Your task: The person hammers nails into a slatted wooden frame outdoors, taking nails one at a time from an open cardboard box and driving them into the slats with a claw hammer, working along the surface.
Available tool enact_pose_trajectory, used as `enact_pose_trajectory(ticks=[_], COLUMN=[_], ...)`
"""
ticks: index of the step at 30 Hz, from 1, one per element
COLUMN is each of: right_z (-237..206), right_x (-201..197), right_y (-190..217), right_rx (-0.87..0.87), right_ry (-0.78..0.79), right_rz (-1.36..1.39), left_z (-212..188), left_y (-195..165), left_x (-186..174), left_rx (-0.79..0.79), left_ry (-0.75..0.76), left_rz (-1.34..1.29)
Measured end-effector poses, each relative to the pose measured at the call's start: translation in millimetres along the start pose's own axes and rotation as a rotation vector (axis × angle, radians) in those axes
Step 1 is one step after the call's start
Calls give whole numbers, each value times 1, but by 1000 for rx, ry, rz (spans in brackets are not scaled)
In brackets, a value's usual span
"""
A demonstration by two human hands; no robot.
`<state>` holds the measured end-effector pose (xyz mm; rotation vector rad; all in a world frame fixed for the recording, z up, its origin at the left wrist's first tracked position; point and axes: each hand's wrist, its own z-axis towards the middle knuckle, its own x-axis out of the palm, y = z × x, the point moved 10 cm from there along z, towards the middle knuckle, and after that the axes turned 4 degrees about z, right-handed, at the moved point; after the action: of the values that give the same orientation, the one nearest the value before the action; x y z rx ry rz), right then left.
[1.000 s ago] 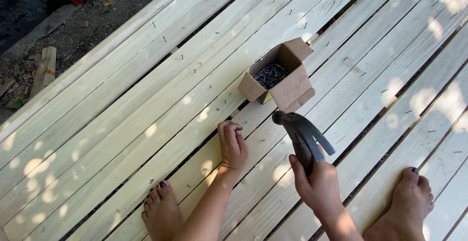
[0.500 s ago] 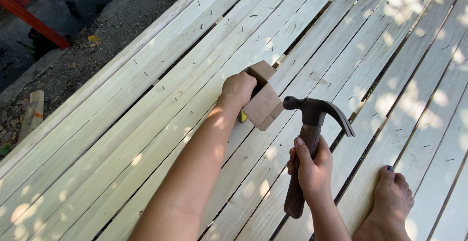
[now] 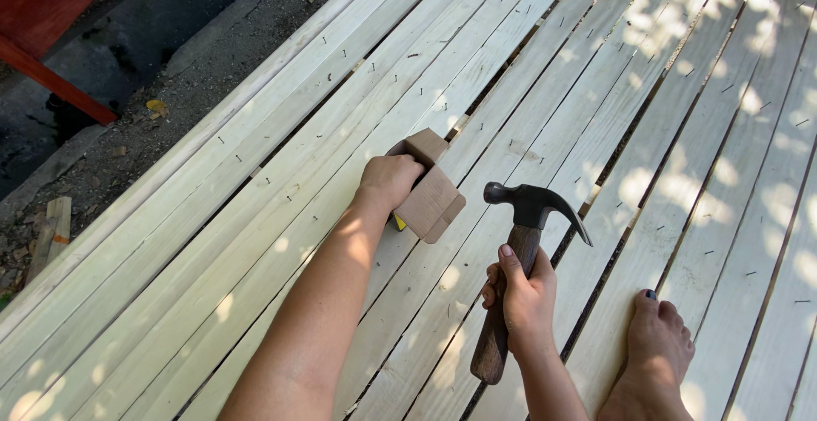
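My left hand [image 3: 387, 183] reaches into a small brown cardboard box [image 3: 432, 200] that rests on the pale wooden deck boards [image 3: 255, 242]; my fingers are hidden inside the box, so what they touch cannot be seen. My right hand [image 3: 521, 293] grips the brown wooden handle of a claw hammer [image 3: 521, 246]. The dark steel hammer head points away from me, just right of the box, held a little above the boards.
My bare right foot [image 3: 651, 353] stands on a board at the lower right. Dark gaps run between the boards. Left of the deck edge lie gravel ground [image 3: 128, 131], a red beam [image 3: 51, 72] and a wood scrap [image 3: 47, 234].
My left hand left the board and went up into the box. The hammer swung from lying low across my hand to pointing head-up. The view shifted forward, hiding my left foot.
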<state>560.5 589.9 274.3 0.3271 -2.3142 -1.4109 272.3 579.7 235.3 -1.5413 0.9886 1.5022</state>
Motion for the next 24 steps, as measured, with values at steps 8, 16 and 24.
enact_pose_trajectory(ticks=[8, 16, 24], right_z=[12, 15, 35], right_x=[10, 4, 14], right_y=[6, 7, -15], right_rx=[1, -220, -162], right_ry=[33, -55, -108], right_rz=[-18, -467, -1160], left_z=[-4, -53, -99], left_y=[5, 30, -39], left_x=[3, -80, -85], left_rx=[-70, -192, -134], left_ry=[30, -394, -497], left_rz=[-25, -692, -1148])
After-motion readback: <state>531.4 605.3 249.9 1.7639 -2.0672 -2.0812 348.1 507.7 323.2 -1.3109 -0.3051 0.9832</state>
